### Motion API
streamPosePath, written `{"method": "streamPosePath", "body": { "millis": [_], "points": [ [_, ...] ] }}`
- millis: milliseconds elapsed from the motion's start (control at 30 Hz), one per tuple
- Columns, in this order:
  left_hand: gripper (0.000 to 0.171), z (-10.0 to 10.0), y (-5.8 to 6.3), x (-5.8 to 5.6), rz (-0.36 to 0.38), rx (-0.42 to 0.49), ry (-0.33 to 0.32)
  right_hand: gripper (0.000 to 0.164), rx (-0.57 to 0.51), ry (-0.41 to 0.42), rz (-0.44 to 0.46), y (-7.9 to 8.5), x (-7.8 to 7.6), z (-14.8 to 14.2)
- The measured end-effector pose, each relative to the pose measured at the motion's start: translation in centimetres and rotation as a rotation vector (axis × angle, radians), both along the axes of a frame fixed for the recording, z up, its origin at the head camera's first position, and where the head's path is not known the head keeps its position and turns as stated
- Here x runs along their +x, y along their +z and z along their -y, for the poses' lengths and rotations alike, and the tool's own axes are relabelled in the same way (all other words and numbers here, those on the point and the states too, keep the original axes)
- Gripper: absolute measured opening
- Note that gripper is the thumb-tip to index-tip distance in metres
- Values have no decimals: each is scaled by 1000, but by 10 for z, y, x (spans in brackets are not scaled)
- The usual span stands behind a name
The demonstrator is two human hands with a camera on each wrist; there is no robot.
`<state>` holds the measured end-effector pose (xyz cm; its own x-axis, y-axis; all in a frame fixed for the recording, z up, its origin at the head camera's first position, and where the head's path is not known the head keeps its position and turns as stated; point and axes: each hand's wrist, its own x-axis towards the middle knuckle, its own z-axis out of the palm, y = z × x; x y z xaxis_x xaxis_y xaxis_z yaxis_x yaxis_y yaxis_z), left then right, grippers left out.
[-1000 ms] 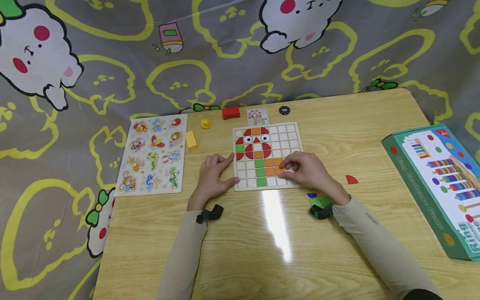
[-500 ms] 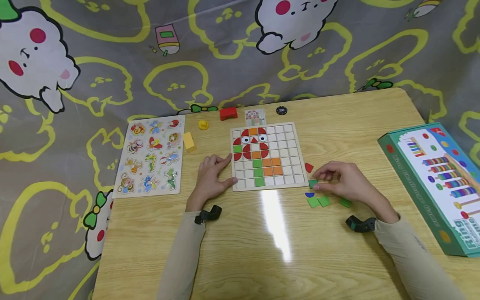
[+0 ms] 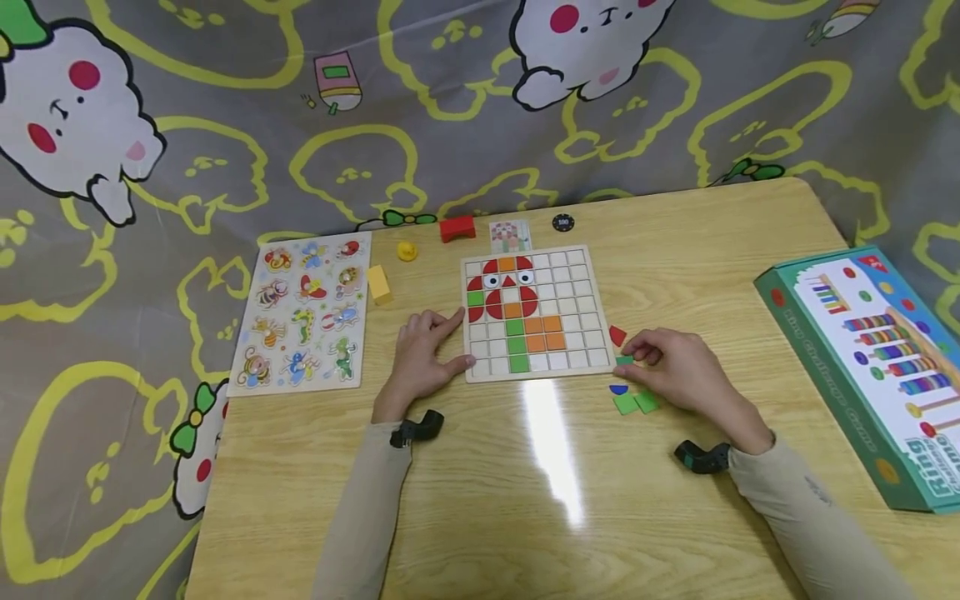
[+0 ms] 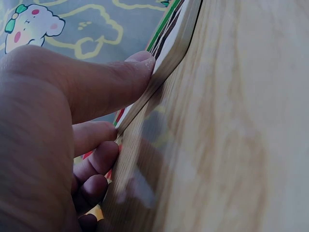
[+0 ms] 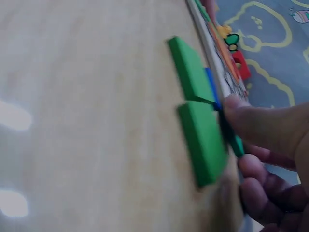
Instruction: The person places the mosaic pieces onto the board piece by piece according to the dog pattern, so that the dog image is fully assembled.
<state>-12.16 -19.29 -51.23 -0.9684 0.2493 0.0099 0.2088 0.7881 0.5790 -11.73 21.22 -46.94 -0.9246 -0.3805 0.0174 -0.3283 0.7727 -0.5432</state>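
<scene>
My left hand [image 3: 420, 357] rests at the left edge of a wooden grid board [image 3: 587, 321], its thumb [image 4: 113, 84] and index fingertip against the side. The board bears red, orange and green tiles and two eye pieces. Off the board's lower right corner, my right hand [image 3: 681, 367] pinches a darker green tile [image 5: 236, 144] between thumb and fingers, which hide part of it. Close by on the table lie two lighter green squares [image 3: 626, 404], a blue half-round piece [image 3: 618, 389] and a red piece [image 3: 617, 335].
An insect picture puzzle [image 3: 358, 333] lies left beside a yellow block [image 3: 379, 285]. Behind the board are a small duck [image 3: 407, 251], a red block [image 3: 457, 228], a pattern card [image 3: 510, 236] and a black chip [image 3: 563, 222]. A green game box [image 3: 813, 379] stands right.
My right hand has moved right, off the board's orange tiles to the loose pieces, and now pinches the darker green tile beside the board. My left hand stays at the left edge.
</scene>
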Motion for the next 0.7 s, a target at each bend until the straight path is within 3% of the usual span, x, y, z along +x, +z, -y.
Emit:
{"method": "streamPosePath", "body": {
  "millis": [233,467,700],
  "points": [
    [78,-2,-1,0,-6,-4,2,23,0,9,-21,7,-2,-8],
    [78,-1,0,0,-9,7,1,26,-38,20,18,1,-3,-10],
    [78,-1,0,-1,-7,-11,-7,24,-61,61,-27,5,-14,-7]
  ]
}}
